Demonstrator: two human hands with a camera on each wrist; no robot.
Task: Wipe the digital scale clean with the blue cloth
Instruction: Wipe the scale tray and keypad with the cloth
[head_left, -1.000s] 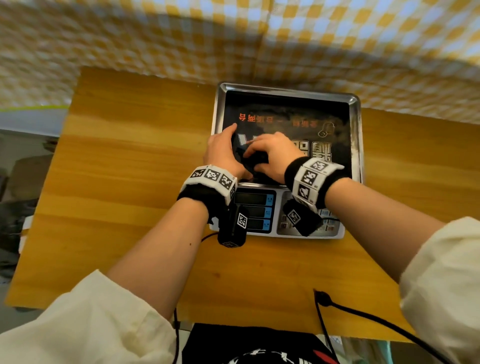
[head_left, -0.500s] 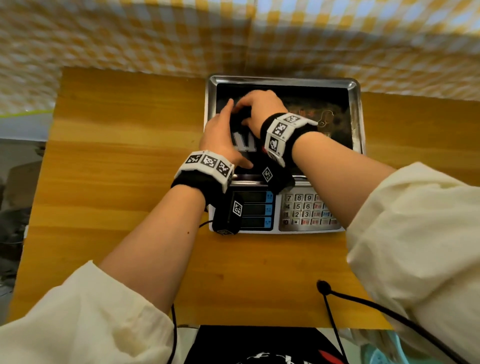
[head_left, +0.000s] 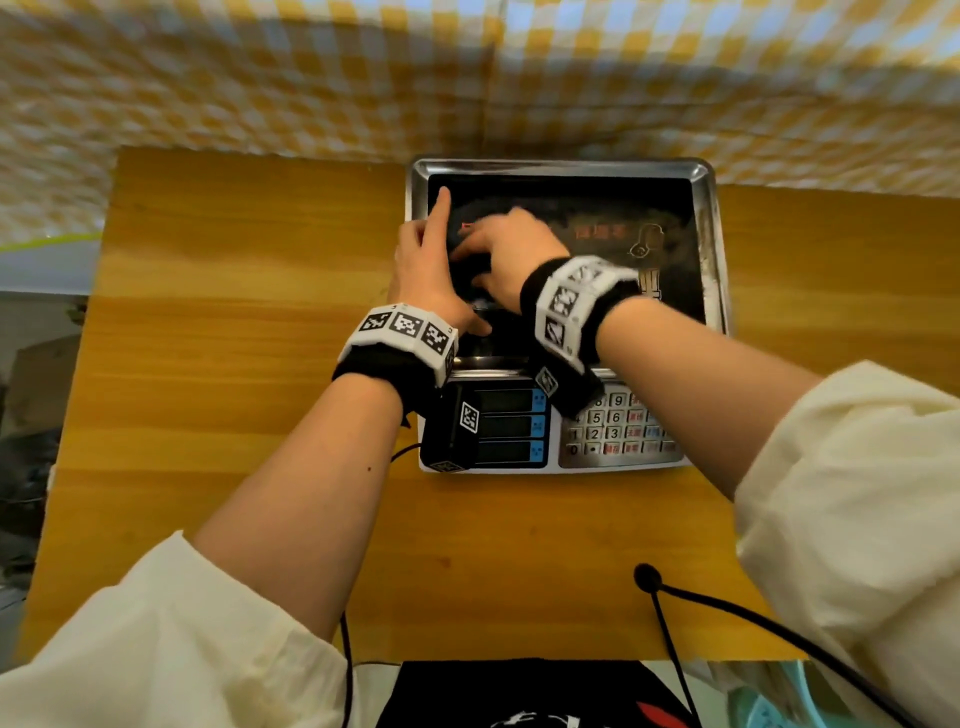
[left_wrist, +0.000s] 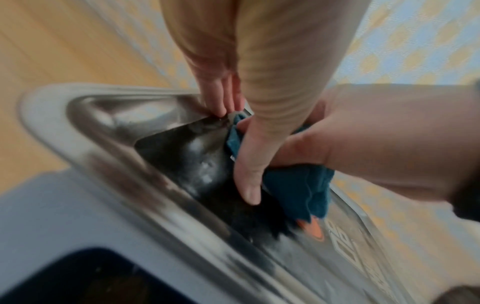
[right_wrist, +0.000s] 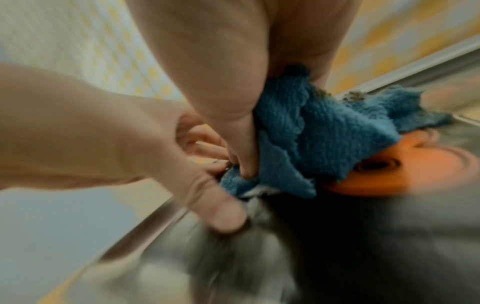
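The digital scale (head_left: 571, 431) stands on the wooden table, its steel pan (head_left: 566, 167) on top. My right hand (head_left: 511, 249) grips the bunched blue cloth (left_wrist: 293, 185) (right_wrist: 311, 127) and presses it onto the pan's far left part. My left hand (head_left: 426, 270) lies right beside it, fingers (left_wrist: 221, 98) straight down on the pan's left rim and thumb against the cloth. In the head view the cloth is mostly hidden between the hands. An orange mark (right_wrist: 376, 176) on the pan peeks out from under the cloth.
The table (head_left: 234, 364) stretches bare to the left and right of the scale. A yellow checked cloth (head_left: 311, 78) hangs close behind the table. A black cable (head_left: 727, 613) runs across the near right corner.
My right hand has slid the cloth from the pan's near middle to its far left part. The left hand has moved up along the left rim with it.
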